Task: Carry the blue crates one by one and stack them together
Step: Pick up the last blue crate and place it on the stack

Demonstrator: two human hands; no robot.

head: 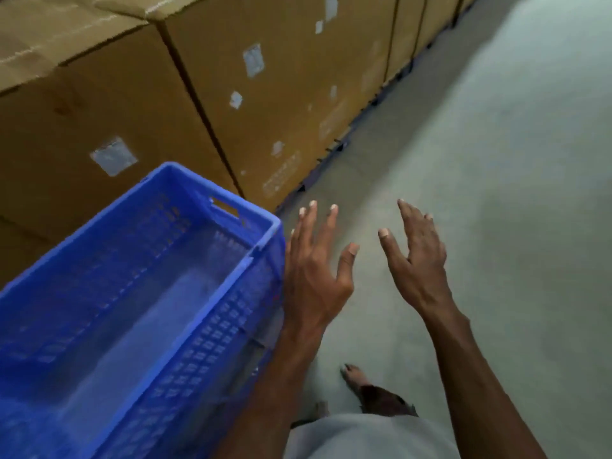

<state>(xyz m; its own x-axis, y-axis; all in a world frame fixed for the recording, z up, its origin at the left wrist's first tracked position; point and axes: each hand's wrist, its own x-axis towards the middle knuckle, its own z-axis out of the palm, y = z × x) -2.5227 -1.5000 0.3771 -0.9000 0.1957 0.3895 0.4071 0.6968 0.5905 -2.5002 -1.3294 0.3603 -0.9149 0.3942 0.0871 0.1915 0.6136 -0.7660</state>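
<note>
An empty blue crate with perforated walls fills the lower left, standing against the cardboard boxes. Lower rims showing at its right side suggest more crates beneath it. My left hand hovers just right of the crate's near corner, fingers spread, holding nothing. Further right, over the bare floor, my right hand is open too, and nothing is in it.
A row of tall cardboard boxes on dark pallets runs along the left and back. The grey concrete floor stretches to the right. My foot shows below the hands.
</note>
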